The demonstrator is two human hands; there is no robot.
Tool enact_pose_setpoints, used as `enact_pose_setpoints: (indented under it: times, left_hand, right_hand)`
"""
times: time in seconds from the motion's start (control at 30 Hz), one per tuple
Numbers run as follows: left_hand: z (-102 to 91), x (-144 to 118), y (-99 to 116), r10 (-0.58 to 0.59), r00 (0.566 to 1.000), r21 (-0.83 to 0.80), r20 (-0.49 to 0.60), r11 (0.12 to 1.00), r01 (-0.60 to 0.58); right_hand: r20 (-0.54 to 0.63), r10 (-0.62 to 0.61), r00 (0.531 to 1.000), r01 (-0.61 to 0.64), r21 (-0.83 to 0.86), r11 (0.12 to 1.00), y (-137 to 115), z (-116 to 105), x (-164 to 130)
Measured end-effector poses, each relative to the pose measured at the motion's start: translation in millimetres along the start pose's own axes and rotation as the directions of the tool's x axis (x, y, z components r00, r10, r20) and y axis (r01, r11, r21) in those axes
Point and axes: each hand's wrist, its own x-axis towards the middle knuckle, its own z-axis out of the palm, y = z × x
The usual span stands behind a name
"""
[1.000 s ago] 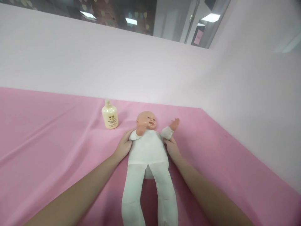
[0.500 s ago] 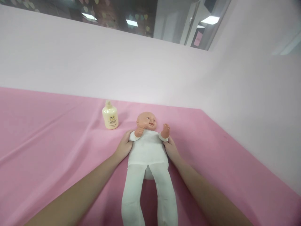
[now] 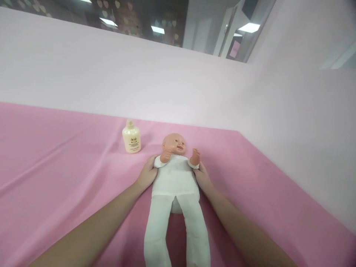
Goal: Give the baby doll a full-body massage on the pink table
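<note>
A baby doll [image 3: 175, 178] in white clothes lies on its back on the pink cloth [image 3: 83, 159], head away from me and legs toward me. My left hand [image 3: 148, 171] grips its side by the arm at the left, the thumb on the cloth body and the other fingers partly hidden. At the opposite side, my right hand [image 3: 202, 175] holds the doll below its other arm, with most fingers out of sight behind it. Both doll hands point up beside its chest. Beyond my left hand stands a pale yellow pump-style bottle [image 3: 131, 139] with dark print.
A white wall [image 3: 125, 81] rises behind the cloth-covered surface, and another white wall [image 3: 300, 111] runs along the right. Above the back wall, a window [image 3: 155, 18] shows ceiling lights and a door frame.
The view has shifted very slightly, so everything sits a little lower. Both hands keep their hold on the doll, which stays in place.
</note>
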Motion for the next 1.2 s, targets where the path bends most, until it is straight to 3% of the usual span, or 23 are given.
enact_pose_setpoints:
  times: [1.2]
  left_hand:
    - [0.7, 0.1, -1.5, 0.012, 1.000, -0.008, -0.018, 1.000, -0.012]
  right_hand:
    - [-0.010, -0.046, 0.999, 0.046, -0.042, 0.998, -5.8, 1.2, -1.7]
